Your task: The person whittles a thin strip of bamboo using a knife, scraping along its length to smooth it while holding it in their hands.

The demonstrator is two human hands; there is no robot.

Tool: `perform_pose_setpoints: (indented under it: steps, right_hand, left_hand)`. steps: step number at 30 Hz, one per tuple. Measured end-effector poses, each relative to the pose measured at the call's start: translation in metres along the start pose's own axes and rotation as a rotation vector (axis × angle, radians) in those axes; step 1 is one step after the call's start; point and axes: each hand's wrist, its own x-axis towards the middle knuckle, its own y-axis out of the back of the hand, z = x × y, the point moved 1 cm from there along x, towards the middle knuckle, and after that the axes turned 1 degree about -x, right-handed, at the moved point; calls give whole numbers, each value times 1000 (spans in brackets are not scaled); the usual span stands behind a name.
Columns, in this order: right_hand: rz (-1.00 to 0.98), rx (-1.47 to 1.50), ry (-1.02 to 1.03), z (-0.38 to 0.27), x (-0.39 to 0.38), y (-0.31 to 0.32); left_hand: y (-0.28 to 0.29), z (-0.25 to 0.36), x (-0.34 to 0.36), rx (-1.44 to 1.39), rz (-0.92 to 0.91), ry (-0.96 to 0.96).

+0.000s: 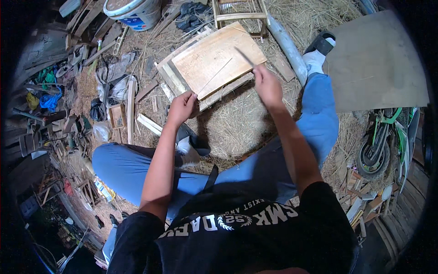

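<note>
My left hand (183, 106) is closed on the near-left corner of a pale wooden board (212, 61), which lies tilted on other wooden pieces (169, 78) over straw. A thin line (218, 72) runs across the board from that corner; I cannot tell whether it is a stick or a mark. My right hand (267, 84) grips a dark narrow blade (244, 57) by its near end, over the board's right edge. The handle is hidden in my fingers.
A wooden frame (239, 16), white bucket (131, 13) and grey pipe (287, 48) lie beyond the board. A large grey sheet (378, 64) and green bike (383, 141) are right. Scrap wood and bags (50, 96) lie left. Another person's leg (109, 244) shows lower left.
</note>
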Motion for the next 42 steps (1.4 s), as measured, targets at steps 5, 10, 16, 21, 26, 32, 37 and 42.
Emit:
perform_pose_setpoints:
  steps: [5, 10, 16, 21, 26, 32, 37, 42]
  right_hand:
    - [-183, 28, 315, -39, -47, -40]
    - [-244, -26, 243, -30, -45, -51]
    - [17, -51, -48, 19, 2, -1]
    - [-128, 81, 220, -29, -39, -30]
    - [-277, -10, 319, -61, -51, -49]
    - [9, 1, 18, -2, 1, -7]
    - [-108, 157, 74, -22, -25, -17]
    - [-204, 39, 327, -65, -58, -54]
  left_hand:
    - [-1, 14, -2, 69, 24, -20]
    - [-2, 24, -6, 90, 59, 20]
    - [-2, 15, -3, 64, 62, -15]
    - [-7, -1, 4, -34, 34, -1]
    - [-6, -6, -1, -113, 13, 40]
    - [-4, -3, 3, -43, -10, 37]
    - [-1, -8, 5, -139, -81, 76]
    - [-5, -21, 8, -170, -87, 13]
